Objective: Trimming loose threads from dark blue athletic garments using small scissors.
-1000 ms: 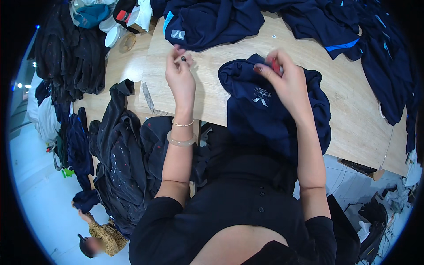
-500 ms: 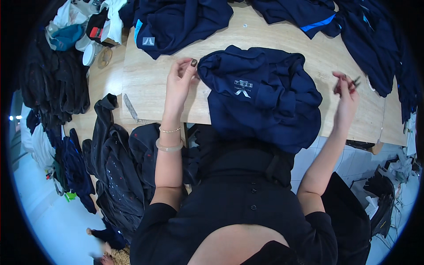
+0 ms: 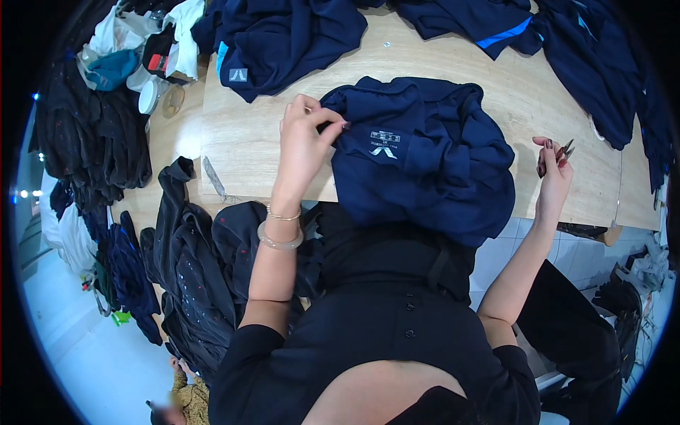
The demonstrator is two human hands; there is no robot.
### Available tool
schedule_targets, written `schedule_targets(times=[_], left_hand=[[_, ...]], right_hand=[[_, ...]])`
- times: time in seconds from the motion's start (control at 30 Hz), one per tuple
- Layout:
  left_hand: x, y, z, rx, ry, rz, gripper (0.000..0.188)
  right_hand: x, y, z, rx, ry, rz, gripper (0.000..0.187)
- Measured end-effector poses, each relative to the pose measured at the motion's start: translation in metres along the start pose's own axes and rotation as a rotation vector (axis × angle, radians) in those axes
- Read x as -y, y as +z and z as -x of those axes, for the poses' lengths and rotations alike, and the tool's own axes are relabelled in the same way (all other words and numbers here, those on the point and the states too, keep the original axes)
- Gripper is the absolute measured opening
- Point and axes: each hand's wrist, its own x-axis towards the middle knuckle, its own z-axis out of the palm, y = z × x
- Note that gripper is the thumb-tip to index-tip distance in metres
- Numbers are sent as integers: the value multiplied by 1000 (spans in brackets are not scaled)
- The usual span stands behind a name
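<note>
One white emblem (image 3: 383,152) beside lettering (image 3: 386,135) on navy garment (image 3: 425,191)

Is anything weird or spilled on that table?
Maybe the grey strip on the wooden table, left of the left hand: it stands out against pale wood. I can't tell if it's a mark or stuck on. No spill shows.

Print (image 3: 384,134) on the shirt (image 3: 425,198) cannot be read. To its right, a pointed tool (image 3: 569,146) is partly hidden by the right hand (image 3: 554,168). Beyond the shirt, a navy garment (image 3: 290,39) is cropped; far left of the shirt, a co-worker (image 3: 193,401) is cropped and blurred.
</note>
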Motion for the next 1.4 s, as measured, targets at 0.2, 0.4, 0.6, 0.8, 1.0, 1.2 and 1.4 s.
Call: schedule_targets(times=[0.2,0.4,0.6,0.8,1.0,1.2,1.4], left_hand=[[53,-31,0,-464,-407,455,13],[57,-36,8,-349,-465,428,20],[43,-2,1,124,-644,839,25],[44,1,-7,227,-670,921,31],[30,-2,-3,309,-664,988,29],[34,1,-2,161,-536,1426,26],[80,13,-24,-99,-792,2140,25]], right_hand=[[-3,-15,-7,-46,-25,-4,23],[-9,-12,-13,58,93,76,20],[4,28,-26,317,293,117,18],[0,49,-52,595,370,98,25],[10,54,-51,704,545,75,22],[-6,45,-53,639,330,-360,14],[-27,45,-75,210,505,-882,13]])
